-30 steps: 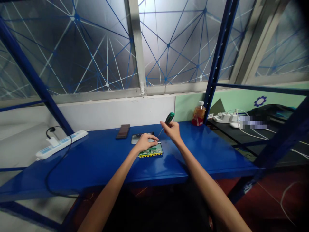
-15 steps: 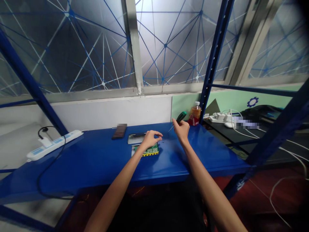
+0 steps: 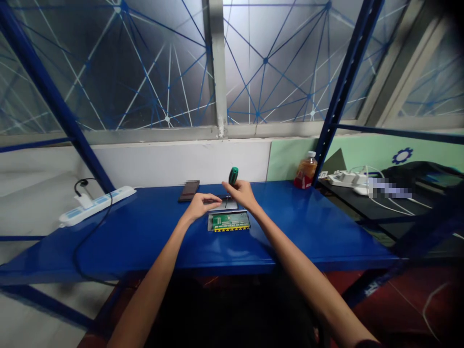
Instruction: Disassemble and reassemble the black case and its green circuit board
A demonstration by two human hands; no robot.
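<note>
My right hand (image 3: 242,193) is wrapped round a screwdriver with a green and black handle (image 3: 234,175). Its thin shaft points down over a flat grey metal cover (image 3: 234,205) lying on the blue table. Just left of the shaft is my left hand (image 3: 200,205), thumb and fingertips brought together in a pinch. Whatever is between those fingertips is too small to make out. Closer to me, a green circuit board (image 3: 226,220) in an open metal tray shows a row of ports with a yellow strip along its front edge. Neither hand touches the board.
A dark phone-like slab (image 3: 189,191) lies behind my left hand. On the left is a white power strip (image 3: 97,205) with a black cable (image 3: 85,237). A drink bottle (image 3: 305,170) stands at the back right, beside a blue rack post (image 3: 348,77).
My right hand has brought the screwdriver left, over the metal cover. The left hand has moved left off the circuit board, which is now uncovered. The camera view has turned slightly left.
</note>
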